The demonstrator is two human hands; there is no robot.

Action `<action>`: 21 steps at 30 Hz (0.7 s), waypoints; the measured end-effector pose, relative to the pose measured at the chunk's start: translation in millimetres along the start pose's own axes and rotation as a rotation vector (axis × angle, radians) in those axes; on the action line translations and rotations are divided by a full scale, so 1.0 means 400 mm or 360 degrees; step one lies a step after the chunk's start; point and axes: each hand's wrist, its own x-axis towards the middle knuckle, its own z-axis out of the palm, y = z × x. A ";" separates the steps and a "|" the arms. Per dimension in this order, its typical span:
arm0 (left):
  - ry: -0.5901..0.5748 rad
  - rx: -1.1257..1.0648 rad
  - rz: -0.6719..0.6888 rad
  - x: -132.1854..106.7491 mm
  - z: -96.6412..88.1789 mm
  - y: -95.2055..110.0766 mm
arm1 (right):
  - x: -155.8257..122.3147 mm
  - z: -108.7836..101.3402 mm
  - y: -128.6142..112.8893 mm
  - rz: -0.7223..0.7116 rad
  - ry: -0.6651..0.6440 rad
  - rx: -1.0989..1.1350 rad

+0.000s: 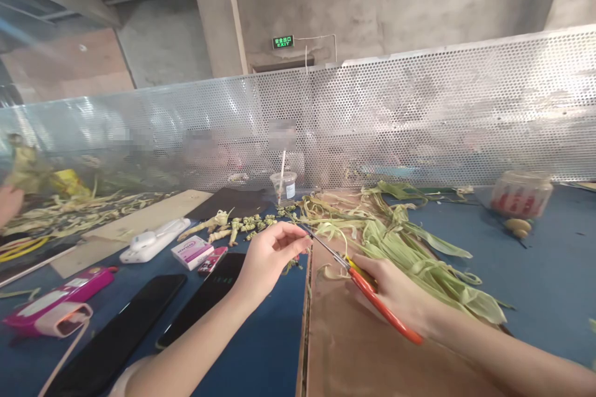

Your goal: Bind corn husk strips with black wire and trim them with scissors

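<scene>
My left hand [274, 254] is closed in a pinch near the middle of the view, its thumb and forefinger together. What they hold is hidden; a few small green bits [292, 265] show just below the fingers. My right hand [388, 291] is wrapped round long-nosed pliers [379, 303] with orange-red and yellow handles. The slim metal jaws point up and left, their tip close to my left fingertips. Beside my right hand lies a heap of pale green husk leaves [395, 248]. Small knotted husk pieces [251, 223] lie beyond my left hand.
Two black phones [123, 322], a white power strip [153, 240], a small pink-and-white box [192, 252] and a magenta device [63, 298] lie leftward. A plastic cup [284, 187] and jar [521, 194] stand near the perforated screen [419, 111]. Another person's hand [9, 203] shows far left.
</scene>
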 end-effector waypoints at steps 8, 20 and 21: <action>-0.0011 0.0019 -0.0020 0.000 -0.003 -0.001 | 0.001 -0.006 -0.009 -0.0023 -0.0054 0.0074; -0.0032 0.0023 0.0014 0.006 -0.012 -0.004 | 0.001 0.001 -0.003 -0.0037 -0.0043 -0.0054; -0.0046 0.0013 0.0015 0.007 -0.014 -0.005 | 0.001 0.002 -0.001 -0.0046 -0.0034 -0.0073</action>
